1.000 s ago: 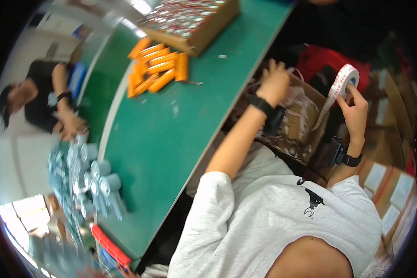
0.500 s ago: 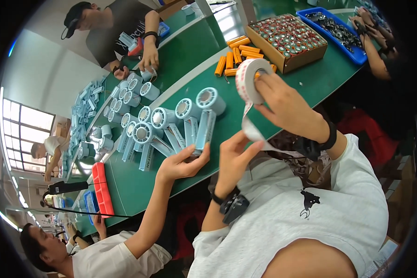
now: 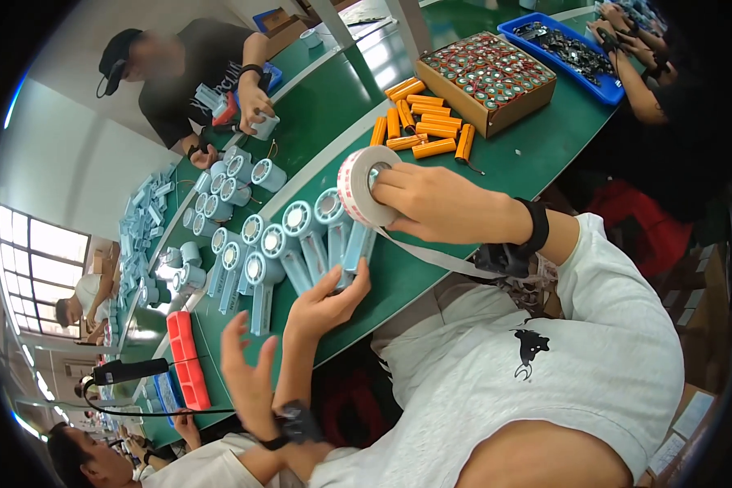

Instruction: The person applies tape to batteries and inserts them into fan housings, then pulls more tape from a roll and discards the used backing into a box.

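My right hand (image 3: 435, 199) grips a white tape roll (image 3: 356, 185) with red print, fingers in its core. A loose tape strip (image 3: 439, 259) trails from the roll toward my lap. My left hand (image 3: 252, 378) is off to the left, fingers spread, slightly blurred, holding nothing. Just behind it, a co-worker's hand (image 3: 329, 301) touches the handle of a light-blue handheld fan (image 3: 358, 244); the roll hides that fan's head. Several similar fans (image 3: 262, 272) lie in a row on the green table (image 3: 496, 183).
Orange battery cells (image 3: 435, 130) lie loose near a cardboard box (image 3: 496, 106) packed with cells. A blue tray (image 3: 602, 77) holds small dark parts. Across the table, a person handles a light-blue housing (image 3: 264, 126). A red tray (image 3: 189, 362) stands at left.
My left hand has let go of the tape strip and swung left and toward me. My right hand has brought the roll left, over the fans.
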A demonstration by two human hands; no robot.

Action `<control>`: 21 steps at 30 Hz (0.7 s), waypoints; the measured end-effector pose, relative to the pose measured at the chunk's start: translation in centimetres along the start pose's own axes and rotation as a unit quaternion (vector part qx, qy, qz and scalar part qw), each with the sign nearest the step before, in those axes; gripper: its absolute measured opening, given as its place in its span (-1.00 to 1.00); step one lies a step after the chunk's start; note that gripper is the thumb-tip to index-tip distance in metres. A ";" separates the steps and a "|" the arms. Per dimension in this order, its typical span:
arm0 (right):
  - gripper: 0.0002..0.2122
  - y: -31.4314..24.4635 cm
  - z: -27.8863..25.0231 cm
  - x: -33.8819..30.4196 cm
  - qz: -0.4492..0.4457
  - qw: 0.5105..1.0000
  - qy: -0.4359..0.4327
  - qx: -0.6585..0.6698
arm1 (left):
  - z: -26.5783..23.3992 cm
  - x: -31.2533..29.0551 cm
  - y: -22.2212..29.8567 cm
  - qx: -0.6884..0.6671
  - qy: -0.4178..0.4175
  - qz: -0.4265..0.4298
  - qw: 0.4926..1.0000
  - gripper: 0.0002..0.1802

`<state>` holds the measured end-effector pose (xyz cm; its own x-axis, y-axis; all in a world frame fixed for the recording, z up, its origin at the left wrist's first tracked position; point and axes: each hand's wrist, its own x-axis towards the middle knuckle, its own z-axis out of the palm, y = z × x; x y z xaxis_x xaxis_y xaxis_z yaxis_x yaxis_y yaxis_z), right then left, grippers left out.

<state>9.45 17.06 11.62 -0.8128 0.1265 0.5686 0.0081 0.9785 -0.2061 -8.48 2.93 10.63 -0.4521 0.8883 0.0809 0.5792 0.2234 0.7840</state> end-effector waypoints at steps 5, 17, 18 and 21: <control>-0.71 2.4 -0.7 -0.5 0.056 0.996 0.067 0.004 | -11.8 -1.8 -8.7 0.286 -0.060 -0.065 0.954 0.03; -0.73 5.4 -1.3 -4.0 0.147 0.988 0.052 -0.002 | -17.6 6.1 -21.9 0.319 0.000 0.026 0.947 0.30; -0.73 5.5 -1.2 -4.1 0.148 0.988 0.050 -0.001 | -17.6 6.4 -22.0 0.274 0.048 0.075 0.958 0.26; -0.73 5.8 -0.6 -4.2 0.166 0.985 0.040 0.006 | -17.4 6.5 -22.6 0.210 -0.036 -0.005 0.977 0.12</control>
<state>13.22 22.32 8.52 -0.7188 0.4515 0.5287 0.2585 0.8795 -0.3997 -36.32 -3.31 4.10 -0.4188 0.9079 0.0183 0.8089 0.3638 0.4620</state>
